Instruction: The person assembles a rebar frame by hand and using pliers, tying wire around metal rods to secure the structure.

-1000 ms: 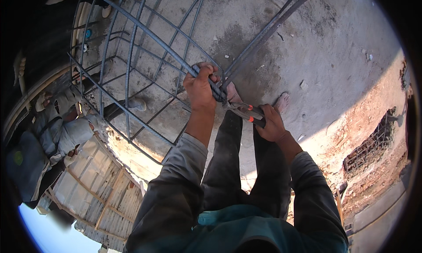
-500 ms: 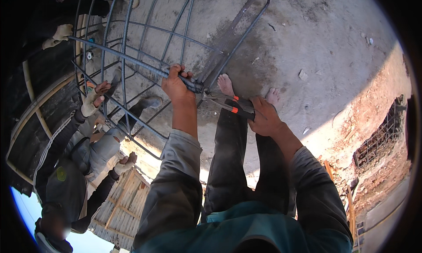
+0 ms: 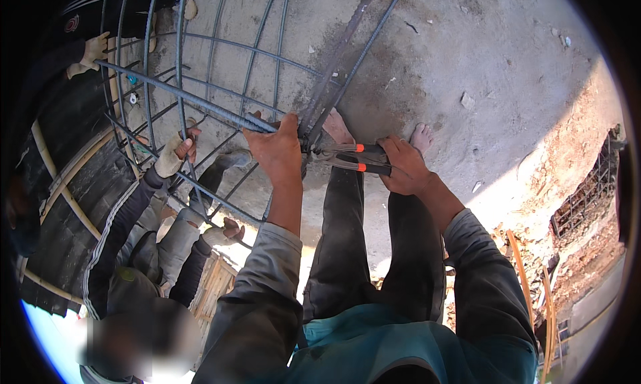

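Observation:
My left hand (image 3: pixel 277 150) is closed round a thick ribbed steel rebar (image 3: pixel 200 102) near the corner of a rebar cage (image 3: pixel 181 63). In my right hand (image 3: pixel 406 169) is a pair of pincers (image 3: pixel 364 158) with black handles and orange bands. Their metal jaws point left and meet the cage corner, just right of my left hand. The handles stand a little apart. Whether a wire is between the jaws is too small to tell.
At the left, a co-worker's gloved hands (image 3: pixel 175 155) are at the cage bars. Another person's gloved hand (image 3: pixel 95 50) is at the rebar's far end. My bare feet (image 3: pixel 337 127) rest on the concrete floor (image 3: pixel 481 57). Rubble (image 3: pixel 584 214) lies at the right.
The pincers' handles have spread apart, and my right hand has turned slightly. My left hand has rolled over the rebar. The co-worker at left has leaned in, with the lower gloved hand nearer the cage.

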Demonstrator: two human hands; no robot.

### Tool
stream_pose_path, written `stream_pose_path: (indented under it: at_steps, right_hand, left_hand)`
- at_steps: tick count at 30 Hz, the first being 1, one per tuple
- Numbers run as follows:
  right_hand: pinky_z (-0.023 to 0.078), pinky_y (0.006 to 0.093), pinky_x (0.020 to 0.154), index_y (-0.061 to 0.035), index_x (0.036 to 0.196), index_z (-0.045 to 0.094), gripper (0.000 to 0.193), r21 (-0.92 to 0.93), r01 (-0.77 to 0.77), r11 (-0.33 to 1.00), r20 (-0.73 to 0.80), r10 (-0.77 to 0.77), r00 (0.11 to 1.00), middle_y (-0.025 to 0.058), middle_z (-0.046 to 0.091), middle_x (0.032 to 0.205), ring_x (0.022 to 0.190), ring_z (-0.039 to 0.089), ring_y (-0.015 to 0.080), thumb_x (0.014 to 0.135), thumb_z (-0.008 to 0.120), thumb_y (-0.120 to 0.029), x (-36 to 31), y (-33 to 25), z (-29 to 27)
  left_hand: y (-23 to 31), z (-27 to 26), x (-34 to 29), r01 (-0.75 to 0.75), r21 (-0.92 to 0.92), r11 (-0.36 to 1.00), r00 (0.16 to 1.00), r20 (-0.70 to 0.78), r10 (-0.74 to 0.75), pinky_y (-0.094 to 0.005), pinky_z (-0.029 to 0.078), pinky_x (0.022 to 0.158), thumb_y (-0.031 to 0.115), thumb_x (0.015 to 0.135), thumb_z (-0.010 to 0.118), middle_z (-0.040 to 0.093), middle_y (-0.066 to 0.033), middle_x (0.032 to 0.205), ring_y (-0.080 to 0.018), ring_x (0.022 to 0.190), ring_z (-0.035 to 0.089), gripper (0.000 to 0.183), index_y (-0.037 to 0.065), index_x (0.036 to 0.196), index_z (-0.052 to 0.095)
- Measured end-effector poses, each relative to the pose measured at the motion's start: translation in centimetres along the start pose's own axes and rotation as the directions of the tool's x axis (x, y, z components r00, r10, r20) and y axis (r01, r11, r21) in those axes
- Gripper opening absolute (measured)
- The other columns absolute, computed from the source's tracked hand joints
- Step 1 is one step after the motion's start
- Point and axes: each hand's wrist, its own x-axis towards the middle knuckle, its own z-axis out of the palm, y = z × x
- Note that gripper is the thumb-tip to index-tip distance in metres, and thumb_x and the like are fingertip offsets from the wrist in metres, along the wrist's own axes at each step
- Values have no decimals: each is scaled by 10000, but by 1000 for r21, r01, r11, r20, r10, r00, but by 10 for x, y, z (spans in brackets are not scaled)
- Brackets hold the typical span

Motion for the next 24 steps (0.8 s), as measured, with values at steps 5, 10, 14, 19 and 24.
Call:
stream_pose_path:
  at_steps: [5,10,14,19,24]
  right_hand:
    - [457,457,836,9,1186,471,529,93,51,994,-58,-46,997,213,527,1038,951,541,417,720,670,-142,21,24,13]
    - [474,447,820,-11,1138,519,433,69,4,998,-46,-1,999,189,546,1013,929,560,390,784,667,-212,20,26,12]
    - [467,451,815,6,1166,492,511,14,111,994,-33,-110,993,191,536,1013,920,559,386,728,687,-172,8,15,17]
    - [474,453,824,32,1206,461,571,254,-296,921,74,286,955,194,541,1017,948,571,382,707,695,-118,-52,-74,-22]
    - [487,442,869,74,1245,432,615,308,-463,831,162,434,886,219,554,1056,1004,585,384,745,712,-150,-62,-108,-4]
  left_hand:
    - [10,9,-10,9,5,1000,1000,19,-9,-308,461,800,131,757,767,530,-168,1050,-192,861,534,677,-117,1272,404]
    - [6,-46,22,-708,517,481,650,209,731,-340,492,739,124,841,680,583,-165,978,-245,763,567,591,-92,1320,409]
    - [44,-9,31,-765,195,614,596,576,560,-390,510,628,124,898,581,666,-180,817,-318,669,646,422,-2,1293,498]
    - [31,12,22,-787,556,268,613,654,444,-432,500,538,272,932,553,667,-135,667,-330,576,656,317,111,1201,598]
    - [23,13,29,-823,521,225,559,676,479,-446,510,526,320,931,551,673,-134,663,-339,577,662,321,137,1189,606]
